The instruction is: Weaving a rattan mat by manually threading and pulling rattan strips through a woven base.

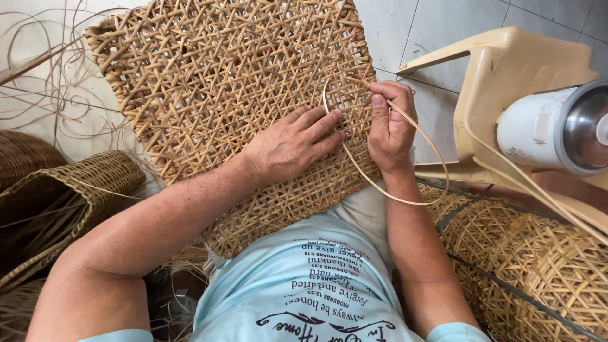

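A large open-weave rattan panel [215,82] leans across my lap. My left hand [294,142] lies flat on its lower right part, fingers spread and pressing the weave. My right hand [387,123] pinches a thin flat rattan strip [425,136] at the panel's right edge. The strip loops out to the right, curves down under my wrist and runs back up into the weave beside my left fingertips.
A woven basket [69,190] with dark inside sits at the left, loose rattan strands [57,82] on the tiled floor behind it. A beige plastic stool [506,69] holds a white mug [557,126] at the right. More woven baskets [538,266] lie at the lower right.
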